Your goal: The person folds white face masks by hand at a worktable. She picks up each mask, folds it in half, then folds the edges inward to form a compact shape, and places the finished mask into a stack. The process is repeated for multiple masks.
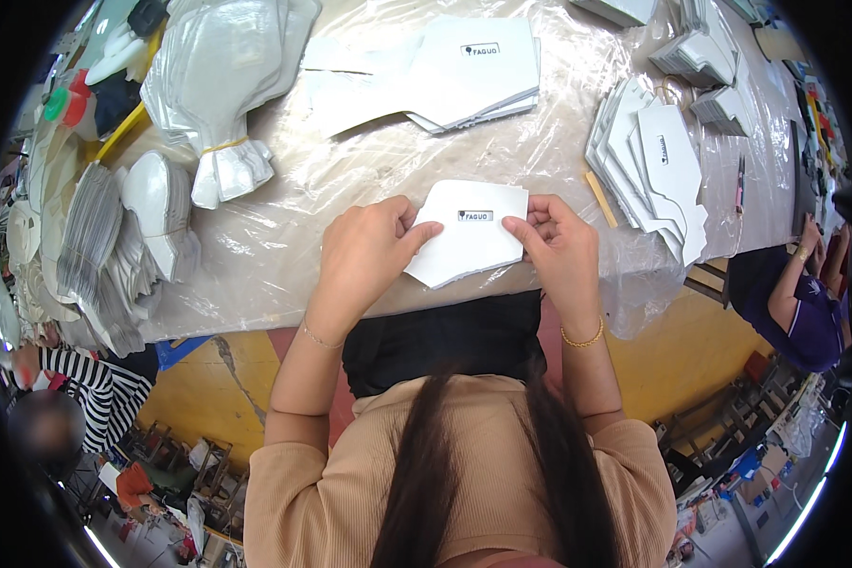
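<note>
Between my two hands is a flat white cut piece [469, 248] with a small dark printed label near its upper middle; whether it is leather or fabric I cannot tell. My left hand [374, 241] pinches its left edge, thumb on top and fingers curled. On the opposite edge my right hand [556, 237] grips with the thumb over the face and the fingers beneath. The piece is over the table's near edge. Farther off lies a stack of similar white pieces [473, 71], the top one bearing the same kind of label. More labelled pieces [648, 170] are fanned out at the right.
Plastic sheeting covers the table [341, 170]. Bundled pale pieces [222, 66] and upright stacks [90, 232] crowd the left side. On the right are a wooden strip [601, 199], a pen-like tool [740, 185] and more bundles [701, 47]. Other people sit at both sides.
</note>
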The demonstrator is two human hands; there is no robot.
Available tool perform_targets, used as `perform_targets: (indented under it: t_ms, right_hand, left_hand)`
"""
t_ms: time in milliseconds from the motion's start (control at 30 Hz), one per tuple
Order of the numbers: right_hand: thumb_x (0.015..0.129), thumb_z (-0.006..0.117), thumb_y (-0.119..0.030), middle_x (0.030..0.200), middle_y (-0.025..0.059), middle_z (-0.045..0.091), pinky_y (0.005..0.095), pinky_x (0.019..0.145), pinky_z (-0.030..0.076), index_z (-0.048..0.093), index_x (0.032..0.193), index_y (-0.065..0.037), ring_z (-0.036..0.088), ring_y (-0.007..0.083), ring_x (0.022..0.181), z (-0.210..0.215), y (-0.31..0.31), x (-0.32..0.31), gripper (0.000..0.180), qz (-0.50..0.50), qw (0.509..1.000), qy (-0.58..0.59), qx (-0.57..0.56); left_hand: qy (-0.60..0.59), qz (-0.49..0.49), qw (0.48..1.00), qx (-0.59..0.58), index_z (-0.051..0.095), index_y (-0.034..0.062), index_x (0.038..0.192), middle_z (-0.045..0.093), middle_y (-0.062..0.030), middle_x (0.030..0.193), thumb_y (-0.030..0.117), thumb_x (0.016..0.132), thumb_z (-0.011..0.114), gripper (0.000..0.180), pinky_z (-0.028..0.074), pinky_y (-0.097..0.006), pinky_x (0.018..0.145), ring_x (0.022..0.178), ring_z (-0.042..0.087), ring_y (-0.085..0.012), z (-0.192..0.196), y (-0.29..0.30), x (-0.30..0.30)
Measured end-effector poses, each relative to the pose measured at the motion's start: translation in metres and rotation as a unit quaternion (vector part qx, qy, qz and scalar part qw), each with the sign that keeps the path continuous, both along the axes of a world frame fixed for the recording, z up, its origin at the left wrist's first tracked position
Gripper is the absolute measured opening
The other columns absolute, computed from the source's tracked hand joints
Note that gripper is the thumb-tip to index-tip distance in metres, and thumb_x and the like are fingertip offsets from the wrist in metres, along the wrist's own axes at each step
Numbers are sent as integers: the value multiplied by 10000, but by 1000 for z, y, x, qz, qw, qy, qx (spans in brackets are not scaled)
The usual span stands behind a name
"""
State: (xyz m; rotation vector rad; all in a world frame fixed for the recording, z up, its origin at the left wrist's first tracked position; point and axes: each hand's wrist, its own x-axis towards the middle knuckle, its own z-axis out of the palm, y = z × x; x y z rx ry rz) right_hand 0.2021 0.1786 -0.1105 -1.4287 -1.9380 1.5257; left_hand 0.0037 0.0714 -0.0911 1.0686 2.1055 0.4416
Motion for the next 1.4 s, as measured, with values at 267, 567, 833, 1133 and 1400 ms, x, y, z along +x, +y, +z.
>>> perform_targets:
  t_ms: [267, 567, 833, 1133, 1400]
  right_hand:
    - [849, 769, -52, 781, 32, 673, 186, 505, 462, 682, 998, 46, 586, 41, 631, 1, -1, -2, 199, -17, 1000, -5, 0]
    - [834, 779, -43, 770, 41, 681, 196, 502, 440, 688, 978, 54, 569, 42, 605, 2, -1, -3, 196, -17, 1000, -9, 25]
    - [823, 788, -101, 758, 104, 713, 251, 567, 502, 700, 967, 26, 645, 118, 614, 3, -2, -3, 211, -17, 999, -25, 35]
    - [824, 789, -105, 758, 102, 707, 255, 559, 492, 696, 965, 25, 628, 114, 596, 1, -2, -3, 213, -18, 999, -25, 35]
    - [833, 784, -60, 771, 52, 691, 205, 520, 452, 685, 981, 54, 579, 50, 602, 1, -2, -4, 211, -5, 998, -20, 51]
  left_hand:
    - [7, -1, 1000, 4, 653, 3, 732, 606, -121, 573, 359, 823, 774, 386, 436, -329, 521, 510, 585, -230, 0, -2, 2]
    - [10, 1, 1000, 7, 652, 6, 730, 609, -118, 575, 358, 825, 772, 384, 435, -333, 521, 510, 586, -235, -1, -2, 2]
    - [15, 0, 1000, 2, 673, 11, 749, 617, -112, 581, 378, 829, 765, 387, 440, -332, 525, 519, 598, -238, -1, -2, 2]
    - [20, -5, 1000, -4, 668, 13, 741, 617, -116, 582, 381, 827, 764, 390, 444, -333, 528, 526, 608, -239, -1, -2, 2]
    - [15, 0, 1000, 0, 654, 10, 730, 610, -115, 578, 356, 826, 770, 378, 438, -332, 525, 515, 589, -232, -1, -1, 2]
